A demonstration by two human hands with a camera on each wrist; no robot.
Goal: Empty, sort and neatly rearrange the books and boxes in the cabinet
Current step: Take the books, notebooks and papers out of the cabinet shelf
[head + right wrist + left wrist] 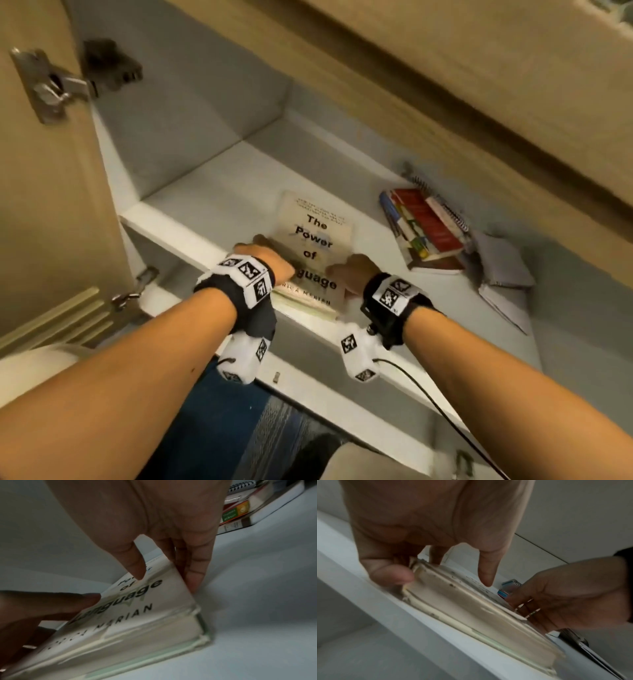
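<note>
1. Both hands on the cream hardcover "The Power of Language" (317, 246), flat at the white cabinet shelf (191, 202) front edge.
2. Left hand (265, 255) grips its 9 o'clock edge, thumb on top, fingers curled round the side.
3. Right hand (349, 274) pinches its 3 o'clock edge the same way.
4. Book stack (423, 228) with spiral notebook (448, 212) at 2 o'clock, apart.

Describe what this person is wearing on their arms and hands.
Both forearms are bare, no sleeves. Each wrist carries a black band with white blocks printed with black-and-white square markers, and a white camera pod hanging beneath. A thin black cable trails from the right pod. The right hand wears thin rings; the left hand shows none.
</note>
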